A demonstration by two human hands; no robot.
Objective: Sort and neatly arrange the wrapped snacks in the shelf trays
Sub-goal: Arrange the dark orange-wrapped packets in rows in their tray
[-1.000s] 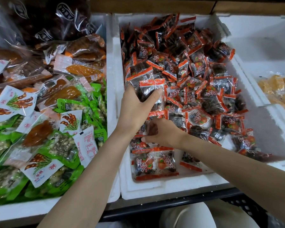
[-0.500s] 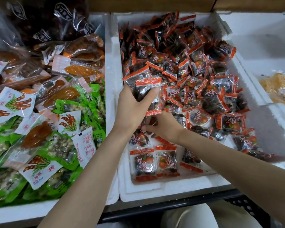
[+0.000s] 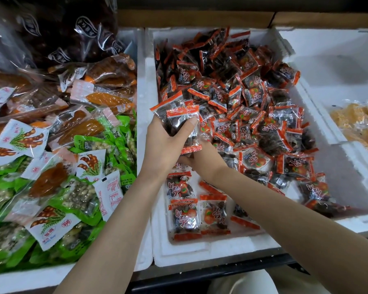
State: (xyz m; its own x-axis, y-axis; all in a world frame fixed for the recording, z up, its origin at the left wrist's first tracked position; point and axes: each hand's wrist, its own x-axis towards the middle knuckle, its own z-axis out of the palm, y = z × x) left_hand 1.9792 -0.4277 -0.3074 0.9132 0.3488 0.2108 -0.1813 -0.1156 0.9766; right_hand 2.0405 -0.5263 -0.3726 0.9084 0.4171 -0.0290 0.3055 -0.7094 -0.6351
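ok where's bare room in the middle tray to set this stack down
Bare foam shows in the middle tray at its near right corner, between the loose pile and the rim. The right tray is bare at the back, beyond the yellow snacks. The left tray is packed full.

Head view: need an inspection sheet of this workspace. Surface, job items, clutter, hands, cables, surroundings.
Surface: white foam middle tray, between a left tray and a right tray.
Job's things: red-edged packets heaped in the middle tray; a few flat packets lie side by side at its near end.
Clutter: mixed green, white and orange packs fill the left tray; yellow packs in the right tray.
Hands: left hand grips a bundle of packets; right hand just below it, fingers hidden.
Cables: nothing seen.
Surroundings: wooden board behind the trays; dark rail in front.
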